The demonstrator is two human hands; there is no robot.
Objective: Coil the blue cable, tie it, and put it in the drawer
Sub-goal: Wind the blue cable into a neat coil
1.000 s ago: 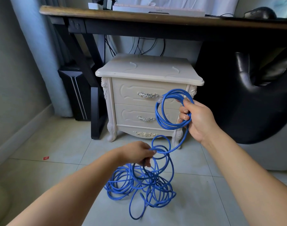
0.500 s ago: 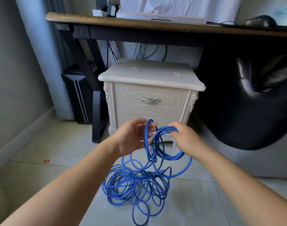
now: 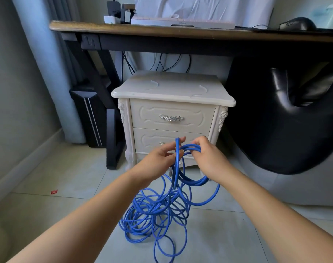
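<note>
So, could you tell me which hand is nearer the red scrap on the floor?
Left. The left hand holds the blue cable up and right of the red scrap; the right hand is farther right.

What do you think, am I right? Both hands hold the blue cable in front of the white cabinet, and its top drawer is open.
Not quite. The head view shows the top drawer closed, not open. The rest holds: the left hand and right hand both hold the blue cable in front of the white cabinet.
</note>
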